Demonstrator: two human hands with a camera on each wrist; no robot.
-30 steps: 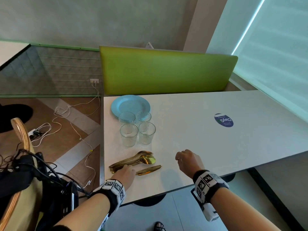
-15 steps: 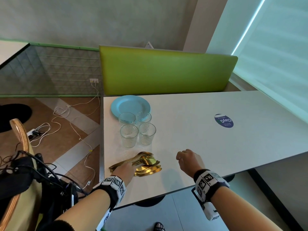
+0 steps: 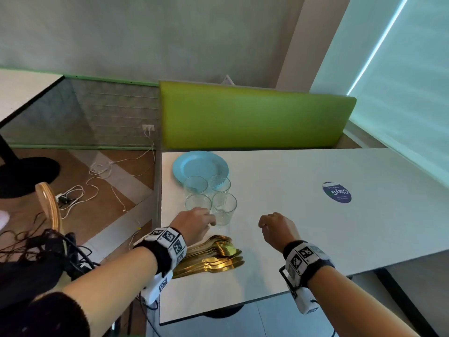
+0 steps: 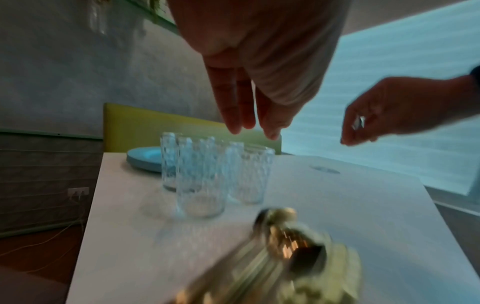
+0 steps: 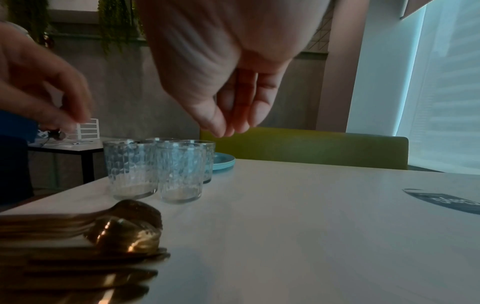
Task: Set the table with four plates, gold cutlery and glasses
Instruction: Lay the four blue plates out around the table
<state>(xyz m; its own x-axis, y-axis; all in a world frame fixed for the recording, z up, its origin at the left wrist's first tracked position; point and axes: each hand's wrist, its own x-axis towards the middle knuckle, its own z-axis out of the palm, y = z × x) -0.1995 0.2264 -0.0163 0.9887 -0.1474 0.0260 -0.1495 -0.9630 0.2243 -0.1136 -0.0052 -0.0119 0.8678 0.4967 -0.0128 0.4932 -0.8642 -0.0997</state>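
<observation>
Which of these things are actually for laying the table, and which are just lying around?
For the job:
blue plates
four glasses
gold cutlery
white table

Just lying about:
round blue sticker
green bench back
white cables on the floor
wooden chair

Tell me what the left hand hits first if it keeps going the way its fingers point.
Probably the nearest clear textured glass: the left hand hangs above the cluster, fingers angled down toward it. Depth unclear.

Head view high above the table's (image 3: pixel 303 215) near edge, angled down and forward, both wrist views low and close over the tabletop, facing the far bench (image 5: pixel 311 148), all three sharing the glasses (image 4: pixel 207 174), cutlery (image 5: pixel 116 236), plates (image 3: pixel 199 165)
</observation>
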